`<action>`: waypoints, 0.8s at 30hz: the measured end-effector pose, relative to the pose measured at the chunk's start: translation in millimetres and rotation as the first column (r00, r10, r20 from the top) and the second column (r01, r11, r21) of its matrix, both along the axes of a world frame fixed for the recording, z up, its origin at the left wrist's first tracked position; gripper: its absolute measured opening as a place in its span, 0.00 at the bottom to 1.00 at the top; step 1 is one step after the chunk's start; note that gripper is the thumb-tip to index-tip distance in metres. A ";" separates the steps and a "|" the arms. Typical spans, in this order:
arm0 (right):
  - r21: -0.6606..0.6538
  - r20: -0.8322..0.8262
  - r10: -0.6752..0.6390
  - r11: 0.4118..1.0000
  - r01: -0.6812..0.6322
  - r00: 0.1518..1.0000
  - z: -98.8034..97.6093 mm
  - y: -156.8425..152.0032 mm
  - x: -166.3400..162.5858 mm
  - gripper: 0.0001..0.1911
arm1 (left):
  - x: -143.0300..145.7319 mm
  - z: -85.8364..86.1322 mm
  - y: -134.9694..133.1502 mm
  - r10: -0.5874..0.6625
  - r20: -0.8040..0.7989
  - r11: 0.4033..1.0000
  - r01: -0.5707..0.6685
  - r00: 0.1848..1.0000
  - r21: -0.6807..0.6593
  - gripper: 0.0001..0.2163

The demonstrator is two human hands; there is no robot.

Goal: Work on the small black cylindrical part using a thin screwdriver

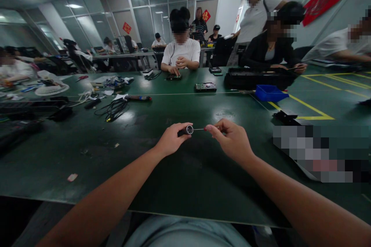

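Observation:
My left hand [171, 139] is closed around a small black cylinder with a silver ring at its end [188, 130], held above the dark green table [145, 170]. My right hand [232, 139] pinches a thin metal rod with a red tip [203, 128]. The rod points at the cylinder's ringed end, touching or nearly touching it. Both hands hover over the table's middle, close together.
A blue tray [269, 92] and a black case [257, 78] lie at the far right, a hard drive [205, 87] beyond my hands, black cables [113, 109] at the far left. Several people sit or stand at the table's far side. A blurred flat object [315, 154] lies right.

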State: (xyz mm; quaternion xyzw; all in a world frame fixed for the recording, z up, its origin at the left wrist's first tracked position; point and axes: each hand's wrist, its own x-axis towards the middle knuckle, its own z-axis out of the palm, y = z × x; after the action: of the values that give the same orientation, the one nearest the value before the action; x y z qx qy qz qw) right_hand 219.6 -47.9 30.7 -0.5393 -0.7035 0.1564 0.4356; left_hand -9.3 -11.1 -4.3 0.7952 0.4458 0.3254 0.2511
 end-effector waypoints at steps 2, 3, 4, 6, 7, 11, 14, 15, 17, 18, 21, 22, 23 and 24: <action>0.008 0.001 0.030 1.000 -0.030 1.000 0.2 -0.9 -0.5 0.17 | -0.2 0.4 -0.1 -0.003 0.001 1.000 0.003 1.000 0.007 0.20; 0.019 -0.004 0.051 0.999 -0.051 0.999 0.2 -1.3 -0.9 0.16 | -0.2 0.9 -0.3 -0.004 0.002 1.000 0.004 1.000 0.007 0.20; 0.032 -0.008 0.073 0.997 -0.073 0.997 0.2 -1.8 -1.3 0.14 | -0.1 1.5 -0.5 -0.004 0.002 1.000 0.004 1.000 0.005 0.20; 0.059 -0.021 0.109 0.993 -0.107 0.994 0.2 -2.5 -1.9 0.10 | 0.0 3.0 -1.0 -0.004 -0.002 1.000 0.004 1.000 0.001 0.19; 0.067 -0.025 0.123 0.990 -0.121 0.992 0.3 -2.8 -1.9 0.09 | 0.1 3.6 -1.2 -0.004 -0.006 1.000 0.004 1.000 -0.001 0.19; 0.065 -0.002 0.173 0.983 -0.173 0.985 0.9 -2.9 -0.5 0.08 | -0.1 3.9 -1.3 -0.007 -0.024 1.000 0.007 1.000 0.000 0.19; 0.010 0.006 0.177 0.984 -0.177 0.984 1.3 -2.0 0.4 0.11 | -0.6 2.4 -0.5 -0.010 -0.024 1.000 0.010 1.000 0.004 0.19; -0.012 0.007 0.171 0.985 -0.171 0.985 1.4 -1.6 0.3 0.14 | -0.7 2.0 -0.3 -0.012 -0.022 1.000 0.012 1.000 0.006 0.19; -0.041 0.016 0.156 0.987 -0.155 0.988 1.4 -1.0 -0.6 0.17 | -1.1 1.5 0.1 -0.015 -0.019 1.000 0.016 1.000 0.009 0.20; -0.047 0.020 0.148 0.988 -0.147 0.989 1.4 -0.9 -1.2 0.17 | -1.2 1.4 0.2 -0.017 -0.019 1.000 0.017 1.000 0.010 0.20; -0.047 0.003 0.137 0.990 -0.136 0.991 1.4 -1.3 -3.1 0.13 | -1.6 1.1 -0.1 -0.012 -0.025 1.000 0.012 1.000 0.003 0.20; -0.045 -0.007 0.140 0.989 -0.140 0.990 1.7 -1.6 -3.4 0.13 | -1.7 0.9 -0.3 -0.010 -0.027 1.000 0.010 1.000 0.001 0.20; -0.043 -0.015 0.146 0.988 -0.147 0.989 2.1 -2.1 -3.7 0.13 | -1.8 0.6 -0.4 -0.010 -0.028 1.000 0.010 1.000 0.001 0.20; -0.044 -0.018 0.155 0.987 -0.156 0.988 2.5 -2.5 -3.7 0.12 | -1.8 0.2 -0.5 -0.010 -0.027 1.000 0.010 1.000 0.003 0.20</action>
State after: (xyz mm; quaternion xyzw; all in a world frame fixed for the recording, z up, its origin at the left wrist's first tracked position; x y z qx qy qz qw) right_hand 215.9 -50.4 33.2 -0.4915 -0.7365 0.2096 0.4147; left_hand -11.1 -11.6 -4.1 0.8020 0.4447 0.3143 0.2454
